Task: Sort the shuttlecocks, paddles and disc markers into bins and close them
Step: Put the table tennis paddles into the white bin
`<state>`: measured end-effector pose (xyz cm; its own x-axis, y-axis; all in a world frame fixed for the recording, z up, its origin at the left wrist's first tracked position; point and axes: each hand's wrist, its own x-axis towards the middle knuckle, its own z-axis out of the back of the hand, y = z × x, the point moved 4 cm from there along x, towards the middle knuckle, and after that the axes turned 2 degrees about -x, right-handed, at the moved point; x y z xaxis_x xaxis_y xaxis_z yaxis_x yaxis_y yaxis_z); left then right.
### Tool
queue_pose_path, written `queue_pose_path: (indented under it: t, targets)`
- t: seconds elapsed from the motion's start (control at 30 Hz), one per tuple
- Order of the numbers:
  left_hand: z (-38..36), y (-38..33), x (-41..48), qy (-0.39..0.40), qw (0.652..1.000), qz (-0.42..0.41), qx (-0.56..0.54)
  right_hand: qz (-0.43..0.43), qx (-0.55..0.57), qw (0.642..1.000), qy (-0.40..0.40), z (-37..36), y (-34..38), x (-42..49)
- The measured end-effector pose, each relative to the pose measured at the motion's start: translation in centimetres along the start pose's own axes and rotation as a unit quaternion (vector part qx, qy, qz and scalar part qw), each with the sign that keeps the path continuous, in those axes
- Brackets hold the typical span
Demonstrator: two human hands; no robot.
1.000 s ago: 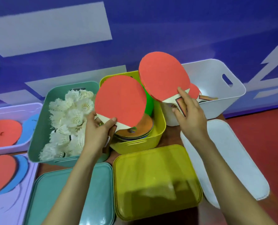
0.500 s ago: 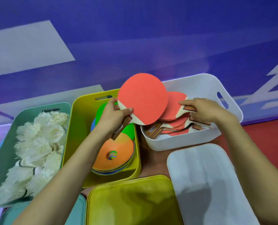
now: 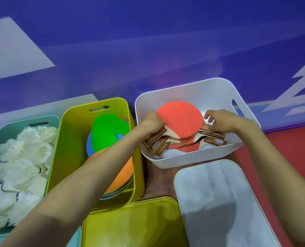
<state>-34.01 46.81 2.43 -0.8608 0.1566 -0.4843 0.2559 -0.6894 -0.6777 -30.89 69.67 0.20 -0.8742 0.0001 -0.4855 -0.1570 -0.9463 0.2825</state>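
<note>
Both your hands are down inside the white bin, settling the top paddle onto the stack of paddles. Your left hand grips it at the neck, where handle meets blade, a hold that likely lets you steer the red face flat. Your right hand sits curled against the handles opposite, apparently squaring the pile; whether it pinches one cannot be told.

Handles fan toward the near wall and the pile lies below the rim, so a lid should seat.

Your left forearm crosses the yellow bin and its disc markers. That bin stands just beside the white one, so the clear exit is upward. The white lid waits on the desk just in front of its bin, with the yellow lid beside it. Shuttlecocks fill the teal bin at far left, heaped near its rim.
</note>
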Motion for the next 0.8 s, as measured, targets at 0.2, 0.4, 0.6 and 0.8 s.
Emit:
queue_pose_path:
  t: [0.2,0.4,0.6,0.8]
  targets:
    - [-0.2,0.0,-0.4,-0.020,0.971,-0.110,0.211,0.021,-0.003,0.999,-0.044,0.1,2.3,-1.3]
    - [2.0,0.4,-5.3,-0.033,0.960,-0.188,0.205,0.031,-0.008,0.996,-0.084,0.1,7.4,-5.2]
    - [7.4,4.0,-13.4,-0.142,0.945,-0.253,0.152,0.159,-0.011,0.974,-0.161,0.2,17.7,-10.3]
    - [15.4,12.8,-19.5,-0.223,0.938,-0.222,0.145,0.274,-0.003,0.943,-0.187,-3.0,29.0,-15.3]
